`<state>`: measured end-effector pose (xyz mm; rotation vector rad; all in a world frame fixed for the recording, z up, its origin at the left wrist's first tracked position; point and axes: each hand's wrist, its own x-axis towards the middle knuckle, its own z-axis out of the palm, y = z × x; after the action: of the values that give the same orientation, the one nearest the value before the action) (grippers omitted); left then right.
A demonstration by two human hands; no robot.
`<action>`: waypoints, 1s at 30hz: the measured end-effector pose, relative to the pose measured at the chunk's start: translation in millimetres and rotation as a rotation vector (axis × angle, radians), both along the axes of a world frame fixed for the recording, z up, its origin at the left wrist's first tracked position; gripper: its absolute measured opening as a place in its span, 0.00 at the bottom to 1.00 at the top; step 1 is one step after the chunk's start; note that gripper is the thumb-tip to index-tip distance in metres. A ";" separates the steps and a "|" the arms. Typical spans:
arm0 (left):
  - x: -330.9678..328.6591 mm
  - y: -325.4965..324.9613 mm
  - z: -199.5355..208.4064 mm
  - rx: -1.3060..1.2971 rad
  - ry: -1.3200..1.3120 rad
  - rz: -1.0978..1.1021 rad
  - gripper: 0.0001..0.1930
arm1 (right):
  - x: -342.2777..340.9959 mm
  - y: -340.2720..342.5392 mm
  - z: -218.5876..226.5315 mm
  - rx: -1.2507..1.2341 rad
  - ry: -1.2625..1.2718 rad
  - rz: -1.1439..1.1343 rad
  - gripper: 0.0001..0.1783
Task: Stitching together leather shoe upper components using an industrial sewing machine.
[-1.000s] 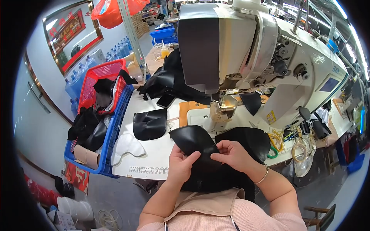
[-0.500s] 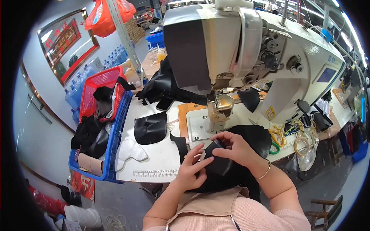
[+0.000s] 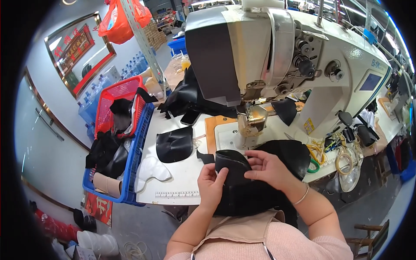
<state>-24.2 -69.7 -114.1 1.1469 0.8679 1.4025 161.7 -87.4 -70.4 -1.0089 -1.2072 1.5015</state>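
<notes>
The curved black leather-like panel (image 3: 232,167) is pinched at its sides by the left hand (image 3: 211,184) and right hand (image 3: 273,171), in front of the sewing machine (image 3: 255,52) — its rim is best kept even, with light, matched pressure.

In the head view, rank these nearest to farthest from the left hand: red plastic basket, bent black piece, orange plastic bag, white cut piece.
From the left hand:
1. Bent black piece: held in it.
2. White cut piece: leftward, on the tabletop.
3. Red plastic basket: farther up and left.
4. Orange plastic bag: hanging, upper left.
</notes>
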 end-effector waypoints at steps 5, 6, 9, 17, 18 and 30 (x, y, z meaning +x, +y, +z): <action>1.2 -2.9 -1.6 -0.063 -0.093 0.059 0.08 | -14.3 -14.0 -13.3 0.064 0.050 -0.134 0.24; 1.7 -3.1 -0.1 -0.071 -0.085 0.048 0.08 | -11.8 -13.4 -14.8 0.056 0.056 -0.146 0.24; 2.4 -4.4 3.0 -0.104 -0.157 0.011 0.08 | -3.6 -8.6 -14.4 -0.186 0.338 -0.051 0.16; -0.8 -8.7 -2.3 -0.077 -0.079 0.054 0.08 | -5.2 -9.4 -11.9 -0.117 0.169 -0.092 0.16; -0.9 -8.7 -3.1 -0.077 -0.078 0.055 0.08 | -5.2 -9.8 -11.8 -0.113 0.164 -0.082 0.15; -3.0 -8.7 1.5 -0.067 -0.112 0.011 0.12 | -8.7 -17.2 -15.3 0.065 -0.094 -0.196 0.12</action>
<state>-27.2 -78.4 -112.6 1.0045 0.8360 1.4218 152.9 -104.6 -85.7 -1.1301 -1.1781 1.2678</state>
